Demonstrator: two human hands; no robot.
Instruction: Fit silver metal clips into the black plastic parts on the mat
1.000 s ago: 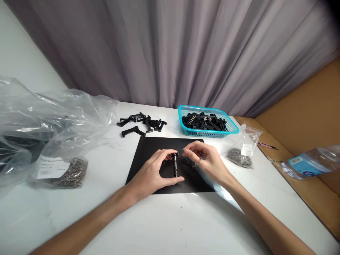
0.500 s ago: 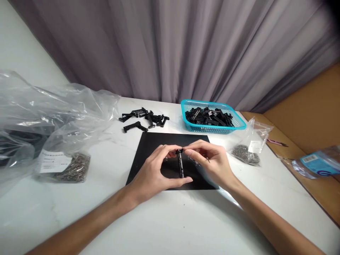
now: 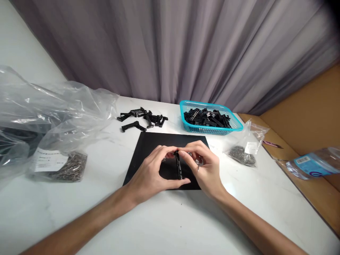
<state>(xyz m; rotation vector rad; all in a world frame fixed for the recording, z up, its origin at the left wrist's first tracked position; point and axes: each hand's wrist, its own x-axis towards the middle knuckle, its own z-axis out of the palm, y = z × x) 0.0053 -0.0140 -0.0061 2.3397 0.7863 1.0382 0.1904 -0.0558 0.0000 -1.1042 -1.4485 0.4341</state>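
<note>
Between the thumb and fingers of my left hand (image 3: 152, 171) is a narrow black plastic part (image 3: 178, 166), held upright over a black mat (image 3: 148, 141). My right hand (image 3: 205, 166) is closed, its thumb and index finger pinching at the top end of that part. A thin metal pin (image 3: 198, 168) sticks out from the curled fingers of the right hand. Small shiny metal pieces lie on the mat behind the hands, mostly covered by the fingers.
Several black plastic parts (image 3: 134, 125) lie behind the mat. A blue basket (image 3: 212, 131) holds more of them. Bags of metal pins stand left (image 3: 71, 168) and right (image 3: 243, 156). A large clear plastic bag (image 3: 87, 102) covers the far left. A plastic bottle (image 3: 313, 163) lies on cardboard at right.
My right hand has shifted left and its fingers have closed in on the top of the black part. The part has turned slightly in my left hand. The view has moved a little.
</note>
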